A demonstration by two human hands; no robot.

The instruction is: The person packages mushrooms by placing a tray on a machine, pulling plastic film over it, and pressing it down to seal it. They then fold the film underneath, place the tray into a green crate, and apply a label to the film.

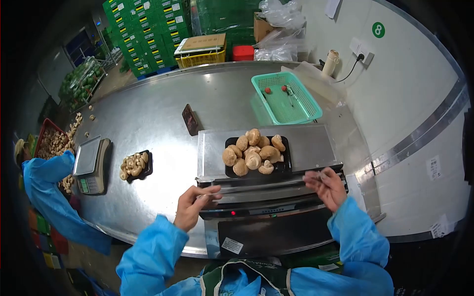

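My left hand point(194, 206) is closed in a pinch at the left end of the wrapping machine point(266, 212); whatever lies between its fingertips is too faint to make out. At the machine's right end, my right hand point(328, 187) is pinched too, with something thin and pale at the fingertips that I cannot identify. Beyond and between both hands, a black tray point(286, 168) heaped with brown mushrooms point(253, 160) rests on the machine's metal top point(212, 153). Neither hand touches this tray.
Left on the steel table point(163, 106) are a smaller mushroom tray point(148, 170), a scale point(102, 170) and loose mushrooms point(66, 140). A dark upright object point(189, 119) and green basket point(291, 111) stand behind. A co-worker's blue sleeve point(54, 192) reaches in at far left.
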